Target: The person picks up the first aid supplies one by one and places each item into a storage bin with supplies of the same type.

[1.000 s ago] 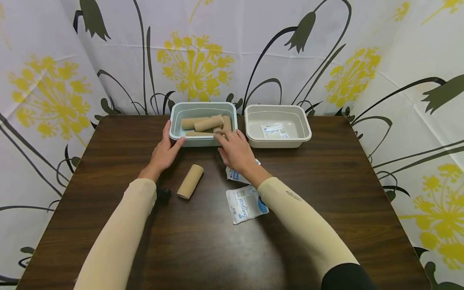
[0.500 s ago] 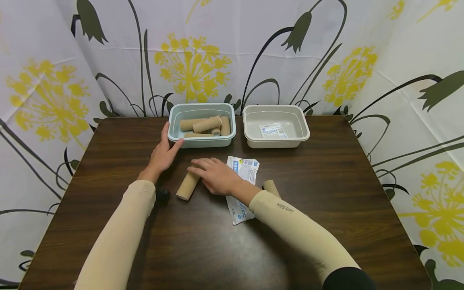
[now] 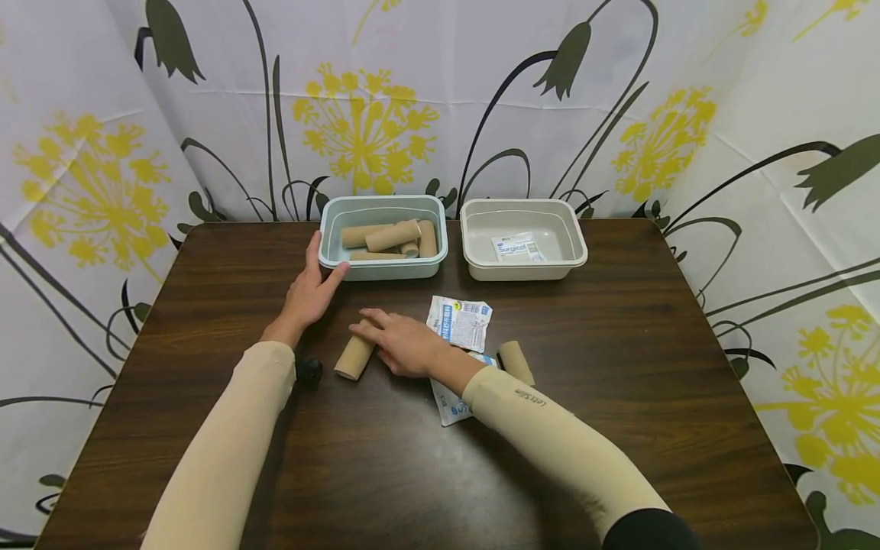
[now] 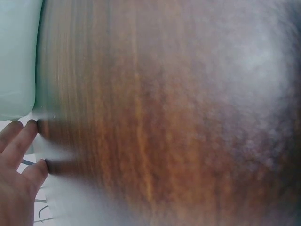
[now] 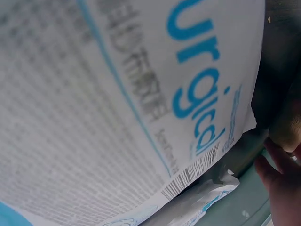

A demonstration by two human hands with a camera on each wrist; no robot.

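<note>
My left hand (image 3: 308, 296) rests at the front left corner of the light blue bin (image 3: 395, 269), fingers extended; the left wrist view shows its fingertips beside the bin wall (image 4: 16, 61). Several cardboard tubes (image 3: 393, 235) lie in that bin. Below it, my right hand (image 3: 406, 344) holds the upper end of a cardboard tube (image 3: 354, 357) lying slanted on the table, partly covering it. In the right wrist view, fingers of my right hand (image 5: 284, 188) touch the tube (image 5: 287, 134) at the edge, and a Surgical packet (image 5: 141, 103) fills much of the picture.
A beige bin (image 3: 525, 273) holding a packet (image 3: 517, 247) stands right of the blue one. Two more packets (image 3: 461, 322) (image 3: 450, 409) lie under or near my right forearm, with another tube (image 3: 516, 362) just beyond it. A small black object (image 3: 309, 373) sits by my left wrist.
My right hand has left the blue bin and come down and left to the tube on the table. Its forearm has uncovered the tube on the right. My left hand stays at the bin.
</note>
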